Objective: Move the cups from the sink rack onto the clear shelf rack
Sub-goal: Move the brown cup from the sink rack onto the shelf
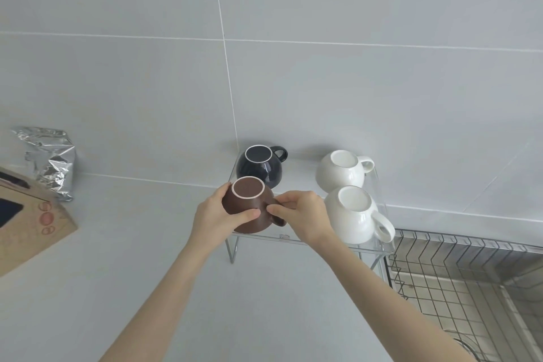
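A brown cup [246, 207] sits upside down at the front left of the clear shelf rack [293, 239]. My left hand [216, 214] wraps its left side, thumb across the front. My right hand [302, 214] pinches the cup's handle from the right. Behind it a black cup [261, 166] stands upside down, handle to the right. Two white cups are inverted on the rack's right half, one at the back [340, 172] and one at the front [354, 216]. The wire sink rack [458, 276] lies at the lower right with no cup visible in it.
A crumpled silver foil bag [51, 160] stands against the tiled wall at the left. A brown cardboard box [29, 223] juts in from the left edge. The grey counter [132, 273] spreads below and left of the shelf rack.
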{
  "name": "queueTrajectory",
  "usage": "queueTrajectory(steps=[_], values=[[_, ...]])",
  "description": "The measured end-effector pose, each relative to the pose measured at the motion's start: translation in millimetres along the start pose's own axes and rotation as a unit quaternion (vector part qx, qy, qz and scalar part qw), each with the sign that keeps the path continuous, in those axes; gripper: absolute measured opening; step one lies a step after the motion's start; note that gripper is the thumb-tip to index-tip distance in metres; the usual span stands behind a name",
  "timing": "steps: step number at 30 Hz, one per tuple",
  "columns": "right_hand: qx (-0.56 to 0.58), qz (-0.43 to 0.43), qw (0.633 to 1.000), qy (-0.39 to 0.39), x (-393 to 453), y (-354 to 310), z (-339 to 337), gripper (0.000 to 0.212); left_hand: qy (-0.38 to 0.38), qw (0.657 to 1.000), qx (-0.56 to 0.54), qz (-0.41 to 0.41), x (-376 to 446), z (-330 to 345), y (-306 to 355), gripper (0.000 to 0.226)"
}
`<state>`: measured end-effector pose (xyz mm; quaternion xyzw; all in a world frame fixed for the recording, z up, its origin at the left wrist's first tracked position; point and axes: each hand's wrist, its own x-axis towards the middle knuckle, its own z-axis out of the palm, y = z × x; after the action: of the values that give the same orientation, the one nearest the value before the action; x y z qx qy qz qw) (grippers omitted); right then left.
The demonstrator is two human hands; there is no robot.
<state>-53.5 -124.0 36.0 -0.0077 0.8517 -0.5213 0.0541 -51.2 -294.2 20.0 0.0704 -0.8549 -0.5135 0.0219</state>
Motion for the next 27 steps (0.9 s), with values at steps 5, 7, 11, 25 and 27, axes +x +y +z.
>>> queueTrajectory(steps=[5,7,11,25,27], values=[[0.003,0.0,1.0,0.001,3.9,4.6,1.6,0.016,0.008,1.0,0.011,-0.002,1.4,2.6,-3.4,0.075],[0.01,0.002,1.0,0.002,4.4,7.3,2.5,0.016,0.01,1.0,0.017,-0.005,0.7,3.4,-4.5,0.077],[0.01,-0.001,1.0,0.001,4.8,10.5,3.8,0.015,0.009,1.0,0.014,-0.007,-1.0,4.8,-3.7,0.078],[0.079,-0.059,0.985,0.141,-32.8,12.7,-58.9,0.029,0.018,0.988,0.004,0.15,-31.1,50.6,68.9,0.051],[0.106,-0.042,0.973,0.203,-47.4,23.7,-75.5,0.03,-0.073,0.988,-0.067,0.114,-36.2,71.4,83.3,0.042]])
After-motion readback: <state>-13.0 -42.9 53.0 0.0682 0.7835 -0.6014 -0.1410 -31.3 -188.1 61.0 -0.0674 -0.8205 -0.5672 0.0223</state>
